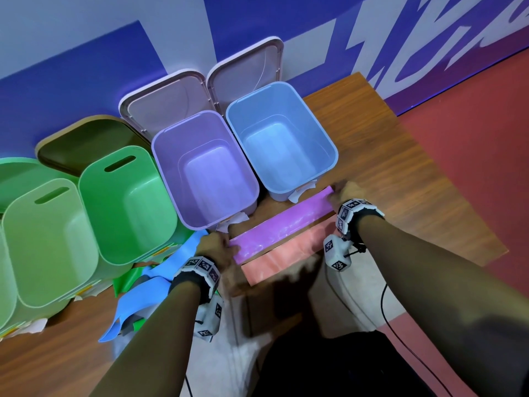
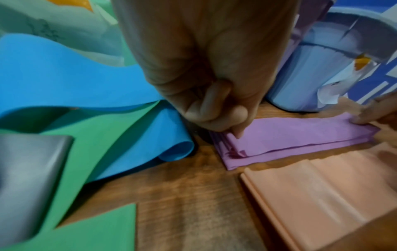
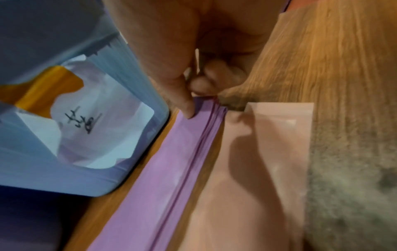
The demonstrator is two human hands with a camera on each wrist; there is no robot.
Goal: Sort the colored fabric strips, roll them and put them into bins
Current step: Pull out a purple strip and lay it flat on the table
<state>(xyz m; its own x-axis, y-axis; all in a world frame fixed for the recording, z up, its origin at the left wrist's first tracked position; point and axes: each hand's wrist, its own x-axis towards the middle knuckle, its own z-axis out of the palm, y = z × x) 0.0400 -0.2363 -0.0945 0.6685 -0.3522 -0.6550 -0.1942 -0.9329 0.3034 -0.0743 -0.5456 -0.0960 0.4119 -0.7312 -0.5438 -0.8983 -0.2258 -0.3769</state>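
Note:
A folded purple strip (image 1: pixel 282 223) (image 2: pixel 287 141) (image 3: pixel 171 169) lies flat on the wooden table in front of the purple bin (image 1: pixel 206 170) and blue bin (image 1: pixel 282 138). My left hand (image 1: pixel 216 245) (image 2: pixel 214 108) pinches its left end between thumb and curled fingers. My right hand (image 1: pixel 342 190) (image 3: pixel 193 95) pinches its right end in the same way. A folded pink strip (image 1: pixel 282 260) (image 2: pixel 322 195) (image 3: pixel 257 169) lies parallel, just nearer to me. Blue strips (image 1: pixel 148 285) (image 2: pixel 64 76) and a green strip (image 1: pixel 128 280) (image 2: pixel 90 152) lie in a heap at my left.
Two green bins (image 1: pixel 128 204) (image 1: pixel 48 242) stand at the left, tipped toward me. Two bin lids (image 1: pixel 169 101) lean against the blue wall behind. The table's near edge (image 1: pixel 257 293) runs just below the pink strip. A grey strip (image 2: pixel 28 178) lies at the far left.

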